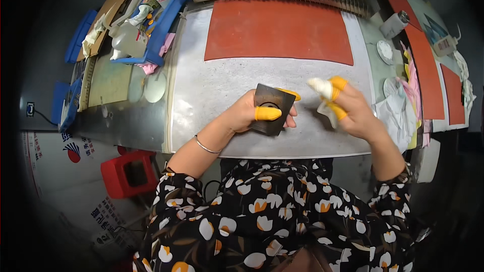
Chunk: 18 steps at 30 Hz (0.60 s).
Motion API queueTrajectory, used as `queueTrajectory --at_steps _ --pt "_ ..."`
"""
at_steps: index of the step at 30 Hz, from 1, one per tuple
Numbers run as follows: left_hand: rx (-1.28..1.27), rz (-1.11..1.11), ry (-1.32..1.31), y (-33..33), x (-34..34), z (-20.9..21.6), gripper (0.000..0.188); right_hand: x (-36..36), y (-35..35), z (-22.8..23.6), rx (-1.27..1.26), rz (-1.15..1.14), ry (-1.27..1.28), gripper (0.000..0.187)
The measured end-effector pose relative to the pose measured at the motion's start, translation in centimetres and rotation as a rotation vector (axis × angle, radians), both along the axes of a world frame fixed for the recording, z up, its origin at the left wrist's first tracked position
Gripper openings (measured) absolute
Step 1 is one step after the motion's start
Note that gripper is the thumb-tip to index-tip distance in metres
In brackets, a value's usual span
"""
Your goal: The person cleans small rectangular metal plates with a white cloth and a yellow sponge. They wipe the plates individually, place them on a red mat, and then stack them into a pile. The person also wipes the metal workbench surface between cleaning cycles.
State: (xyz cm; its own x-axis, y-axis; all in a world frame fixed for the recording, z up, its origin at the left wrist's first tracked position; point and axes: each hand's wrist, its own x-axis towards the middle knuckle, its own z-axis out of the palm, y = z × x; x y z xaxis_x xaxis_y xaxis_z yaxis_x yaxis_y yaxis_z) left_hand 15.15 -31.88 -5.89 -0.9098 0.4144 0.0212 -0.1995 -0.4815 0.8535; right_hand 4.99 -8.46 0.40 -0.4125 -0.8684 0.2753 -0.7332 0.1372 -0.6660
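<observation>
Grey work surface (194,70), red mat (277,30) laid toward its far side. Dark plate (275,94) held over the near part by the left hand (243,113): face crossed by the thumb, back supported by fingers that show past the right edge (yellow finger cots worn on both hands). Plate seen as flat, roughly rectangular, tilted, near-black, with a round feature partly covered by the thumb. White cloth (320,86), blurred, pinched in the right hand (357,113), apart from the plate.
</observation>
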Motion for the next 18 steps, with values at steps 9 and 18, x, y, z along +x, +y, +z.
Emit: queueTrajectory --at_steps 9,18 --pt "-0.303 0.082 0.225 -1.3 2.2 1.2 0.026 2.3 -3.3 -0.4 0.069 0.141 0.226 0.056" --pt "-0.297 0.139 0.070 0.0 2.6 0.0 0.021 2.5 -5.7 0.6 0.131 0.274 0.323 0.020"
